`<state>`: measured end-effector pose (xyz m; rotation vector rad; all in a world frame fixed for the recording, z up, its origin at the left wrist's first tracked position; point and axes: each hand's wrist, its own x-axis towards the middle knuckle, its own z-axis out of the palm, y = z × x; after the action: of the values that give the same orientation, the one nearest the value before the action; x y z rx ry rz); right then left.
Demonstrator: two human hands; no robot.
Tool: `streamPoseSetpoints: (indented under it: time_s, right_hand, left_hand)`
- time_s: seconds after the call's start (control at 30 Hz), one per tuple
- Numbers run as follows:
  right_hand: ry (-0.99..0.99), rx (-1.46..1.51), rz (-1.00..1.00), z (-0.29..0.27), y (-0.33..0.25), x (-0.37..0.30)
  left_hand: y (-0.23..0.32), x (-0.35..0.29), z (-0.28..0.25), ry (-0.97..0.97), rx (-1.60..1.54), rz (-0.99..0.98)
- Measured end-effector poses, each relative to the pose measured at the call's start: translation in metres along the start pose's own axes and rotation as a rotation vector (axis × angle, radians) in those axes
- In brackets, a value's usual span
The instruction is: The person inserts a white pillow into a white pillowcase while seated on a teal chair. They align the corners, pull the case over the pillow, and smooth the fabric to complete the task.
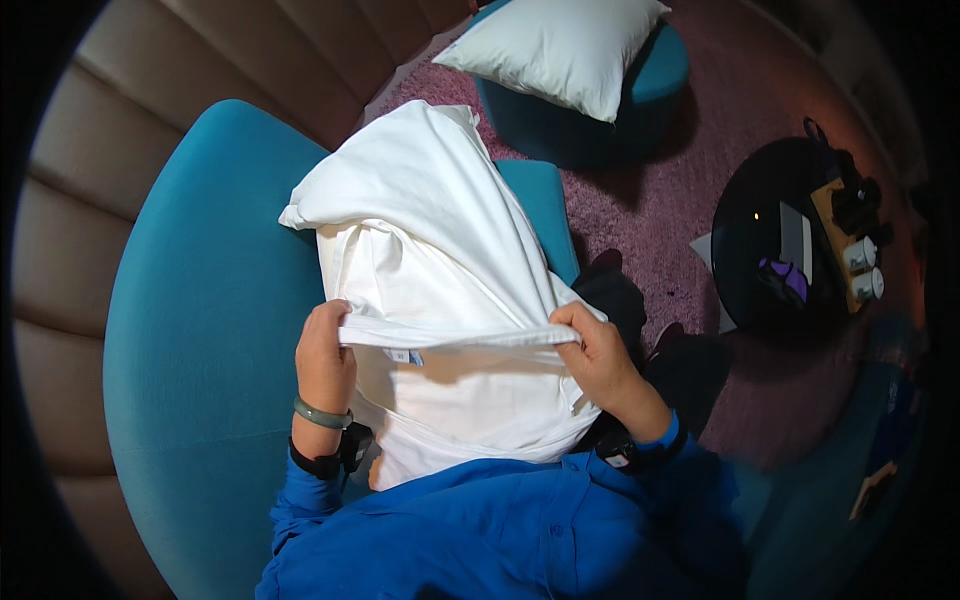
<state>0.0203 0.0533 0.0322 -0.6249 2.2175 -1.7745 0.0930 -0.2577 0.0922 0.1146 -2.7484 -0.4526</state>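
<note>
A white pillowcase lies across my lap and the seat in front of me, its far part bunched and folded over. My left hand grips one end of its hemmed edge, and my right hand pinches the same edge farther right. Between them the edge is stretched almost straight, with the mouth of the case gaping below it. Inside the opening shows a small blue-and-white label. Whether anything fills the far part is hidden by the cloth.
I sit on a teal seat against a padded brown wall. Ahead, a plump white pillow rests on a teal stool. A round black table at right holds a wooden tray, cups and a purple-black item.
</note>
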Motion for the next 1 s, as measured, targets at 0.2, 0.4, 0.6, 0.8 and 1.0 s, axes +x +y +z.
streamPoseSetpoints:
  time_s: [0.2,0.4,0.6,0.8,1.0]
  right_hand:
    - [-0.168,-0.232,-0.099,0.009,0.007,-0.001]
    - [0.236,-0.363,-0.419,0.000,0.018,0.029]
    - [0.073,0.037,-0.115,0.005,0.007,0.014]
    - [-0.151,-0.281,-0.237,0.008,0.014,0.003]
    - [0.082,-0.381,-0.331,-0.002,0.019,0.024]
  left_hand:
    - [0.001,-0.002,-0.001,0.063,-0.916,-0.231]
    - [0.010,-0.013,-0.033,-0.322,-0.124,0.048]
    - [-0.005,-0.015,0.003,0.082,0.120,0.055]
    - [-0.007,-0.008,0.008,0.149,-0.715,-0.236]
    - [0.003,-0.009,-0.010,-0.218,-0.325,-0.060]
